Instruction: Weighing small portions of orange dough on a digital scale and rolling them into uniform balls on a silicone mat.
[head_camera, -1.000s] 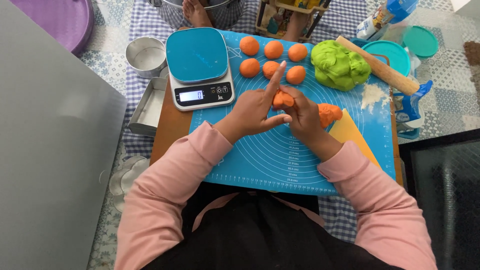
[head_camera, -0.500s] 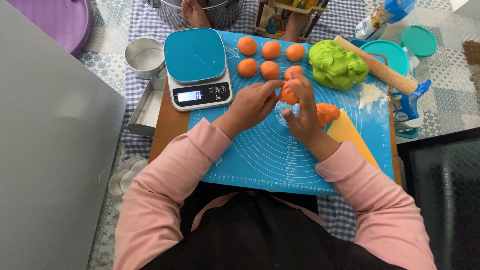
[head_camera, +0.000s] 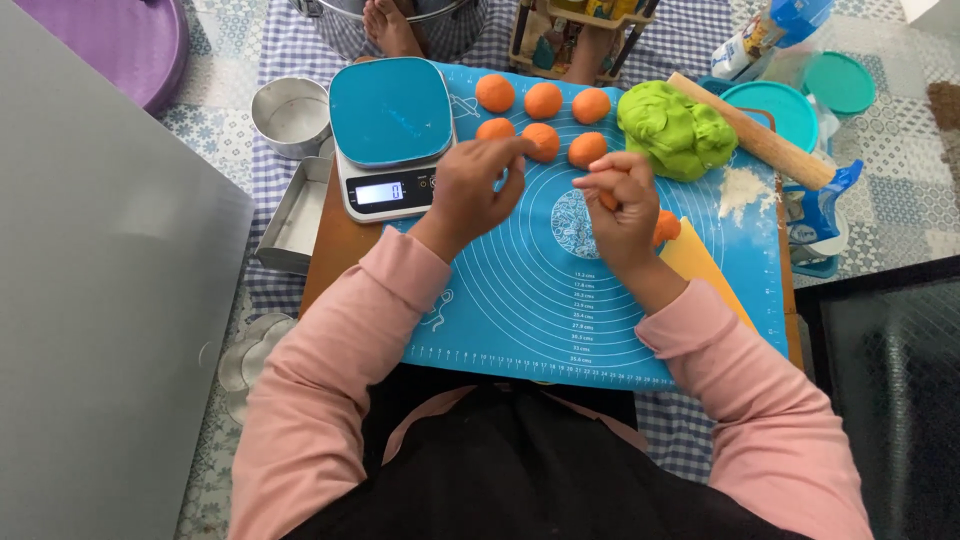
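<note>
**Hands shaping orange dough over a blue mat**

The right hand (head_camera: 622, 205) pinches a small orange dough piece (head_camera: 607, 199) in curled fingers. The left hand (head_camera: 478, 185), loosely curled and empty, hovers beside six orange dough balls (head_camera: 543, 100), near a kitchen scale (head_camera: 390, 135) and green dough (head_camera: 676, 128).

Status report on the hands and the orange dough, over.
Left hand open over the mat, fingertips by the orange balls. Right hand pinching a small orange piece, orange lump beside it. Green dough and rolling pin close by.
</note>
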